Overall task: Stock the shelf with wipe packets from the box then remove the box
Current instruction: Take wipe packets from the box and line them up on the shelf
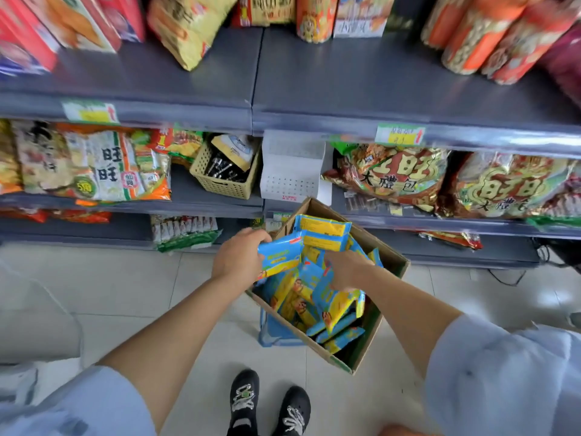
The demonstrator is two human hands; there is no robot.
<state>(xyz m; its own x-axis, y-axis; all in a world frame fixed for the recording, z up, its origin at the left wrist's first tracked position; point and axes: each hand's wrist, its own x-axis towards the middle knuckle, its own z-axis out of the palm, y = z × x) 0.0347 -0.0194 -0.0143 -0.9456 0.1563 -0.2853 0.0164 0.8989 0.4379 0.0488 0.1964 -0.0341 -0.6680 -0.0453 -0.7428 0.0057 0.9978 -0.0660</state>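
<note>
Early on: my left hand [240,259] grips a wipe packet [280,252] over the cardboard box [390,258]; right hand [345,269] buried among packets, grip unclear. Box well loaded, below the shelf [345,84]; none visibly shelved.

The wipe packets [325,234] are blue and yellow. The box [391,261] is brown. The shelf [345,89] is grey. The shoes [243,401] are black.

Bright even light, motion blur, wide-angle edge warp
</note>
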